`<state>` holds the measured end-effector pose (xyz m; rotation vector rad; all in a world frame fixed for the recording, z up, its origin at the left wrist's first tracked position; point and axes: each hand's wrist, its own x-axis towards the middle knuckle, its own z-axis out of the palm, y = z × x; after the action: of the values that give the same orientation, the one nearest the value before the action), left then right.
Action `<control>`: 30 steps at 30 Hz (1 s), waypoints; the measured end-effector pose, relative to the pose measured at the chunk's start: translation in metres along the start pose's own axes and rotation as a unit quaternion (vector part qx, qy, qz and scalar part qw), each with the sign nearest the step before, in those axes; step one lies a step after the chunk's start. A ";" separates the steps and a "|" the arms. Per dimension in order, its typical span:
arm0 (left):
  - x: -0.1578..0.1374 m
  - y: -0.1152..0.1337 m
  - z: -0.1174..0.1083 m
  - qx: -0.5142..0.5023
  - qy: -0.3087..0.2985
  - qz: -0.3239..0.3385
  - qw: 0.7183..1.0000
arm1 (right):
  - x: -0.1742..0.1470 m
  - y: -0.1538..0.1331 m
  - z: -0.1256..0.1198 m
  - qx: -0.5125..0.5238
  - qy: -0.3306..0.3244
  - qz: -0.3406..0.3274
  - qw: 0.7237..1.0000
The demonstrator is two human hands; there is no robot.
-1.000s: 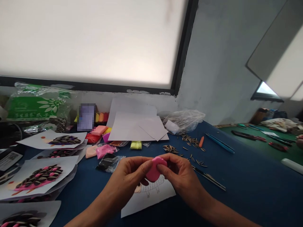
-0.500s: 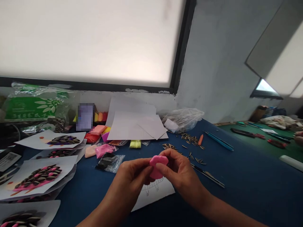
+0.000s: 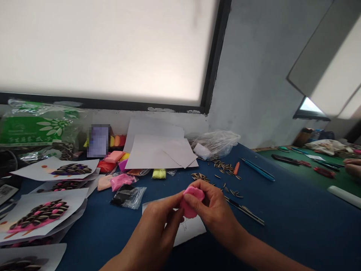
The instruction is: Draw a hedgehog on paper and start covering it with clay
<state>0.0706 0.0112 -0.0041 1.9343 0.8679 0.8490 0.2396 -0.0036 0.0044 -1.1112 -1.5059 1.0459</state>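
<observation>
A flattened piece of pink modelling clay [image 3: 190,209] is held up between both hands above the table. My left hand [image 3: 158,218] pinches its left edge with thumb and fingers. On the other side, my right hand [image 3: 216,207] grips the clay, its thumb pressed across the front face. Beneath lies a white sheet with a pencil drawing [image 3: 191,229], partly covered by the hands and clay. Sunflower seeds [image 3: 200,177] are scattered just beyond my right hand. A black packet of clay [image 3: 124,194] in clear wrap lies beyond my left hand.
Finished seed-and-clay pictures [image 3: 42,216] are stacked at left. Behind are colourful clay packets [image 3: 121,182], blank paper [image 3: 158,152] and a green seed bag [image 3: 34,130]. At right lie a blue tool [image 3: 258,169], thin metal tools [image 3: 246,211] and another person's hand [image 3: 354,167].
Both hands have shifted slightly right with the clay, which is turned a little and now shows more of its front. The view has swung slightly right, and more of the other person's hand shows.
</observation>
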 end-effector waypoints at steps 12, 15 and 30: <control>0.002 -0.002 0.000 -0.007 -0.024 0.013 1.000 | 0.001 -0.006 -0.002 -0.023 -0.002 -0.001 1.000; 0.003 -0.004 0.000 -0.063 -0.027 -0.026 0.997 | 0.002 -0.007 -0.005 0.007 -0.004 0.014 1.000; 0.003 -0.002 0.002 -0.070 -0.003 -0.064 0.996 | -0.001 -0.011 -0.001 -0.021 -0.010 -0.038 0.999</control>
<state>0.0738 0.0136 -0.0059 1.7405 0.8960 0.8057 0.2391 -0.0069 0.0145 -1.0674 -1.5812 0.9796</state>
